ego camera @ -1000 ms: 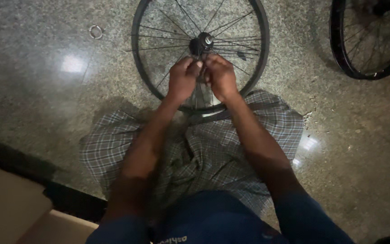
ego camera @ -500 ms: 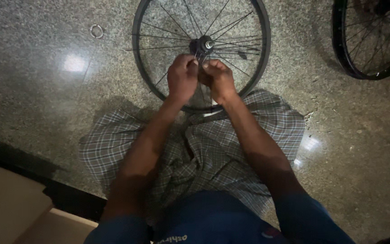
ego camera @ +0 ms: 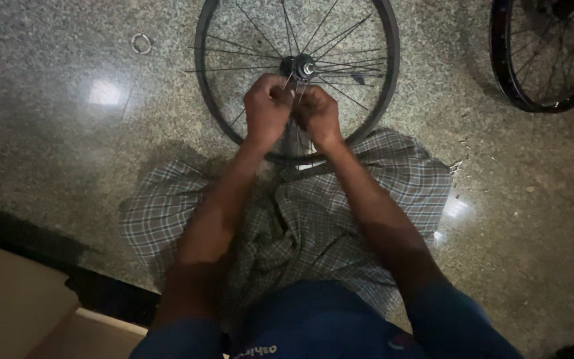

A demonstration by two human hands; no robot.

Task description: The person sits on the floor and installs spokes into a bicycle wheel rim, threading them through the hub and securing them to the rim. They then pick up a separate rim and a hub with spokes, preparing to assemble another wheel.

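Staying bunched beside the hub (ego camera: 298,67), the left hand (ego camera: 267,110) and right hand (ego camera: 316,114) keep fingers pinched on wheel (ego camera: 393,73) spokes, unchanged from earlier.

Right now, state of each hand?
Left hand: fingers curled shut at the spokes just below the hub; what it grips is hidden.
Right hand: closed likewise on the spokes; contents cannot be told.

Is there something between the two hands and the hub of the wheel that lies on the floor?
Nothing visible. The left hand and right hand are already among the spokes, just below the hub. What the fingers grip cannot be seen.
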